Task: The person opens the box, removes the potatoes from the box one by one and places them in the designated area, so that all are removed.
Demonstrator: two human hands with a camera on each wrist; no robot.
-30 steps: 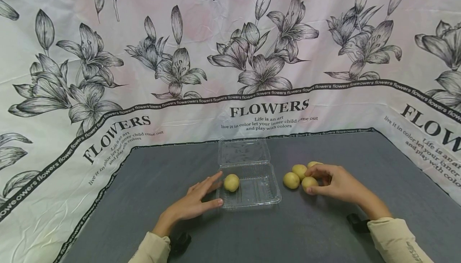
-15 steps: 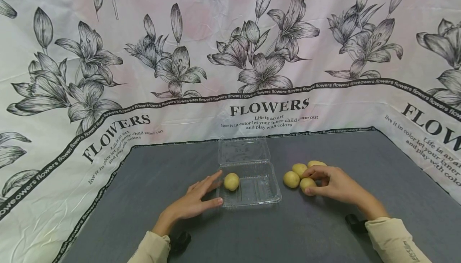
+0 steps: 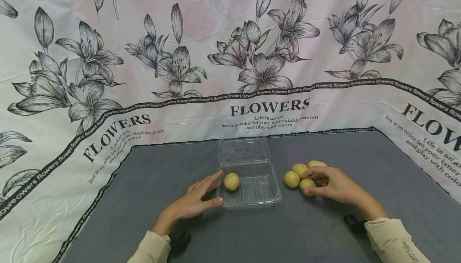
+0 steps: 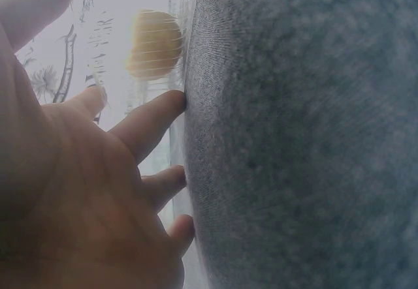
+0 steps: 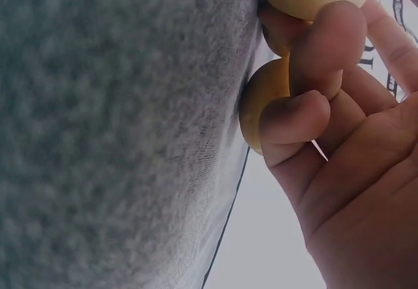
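Observation:
A clear plastic clamshell box point(image 3: 252, 205) stands with its lid point(image 3: 244, 151) folded back, and one round yellow potato point(image 3: 231, 181) sits at its left side. My left hand point(image 3: 192, 202), fingers spread and fairly straight, rests against the box's left edge; its fingers point(image 4: 153, 122) show beside the plastic in the left wrist view. To the right of the box, my right hand point(image 3: 335, 185) holds a yellow potato point(image 3: 307, 184) between thumb and fingers. Close behind it lie other potatoes point(image 3: 291, 179), partly hidden by the hand. In the right wrist view, the curled fingers point(image 5: 294, 116) partly cover another potato point(image 5: 255, 103).
The grey tabletop point(image 3: 252, 239) extends around the box and hands. A white flower-printed cloth point(image 3: 201, 123) rises behind the table and along both sides. Dark wrist-camera mounts point(image 3: 181, 242) sit under both wrists.
My right hand has shifted slightly left with the potato in its fingers, and more of the potato at the back shows. My left hand and the box have stayed in place.

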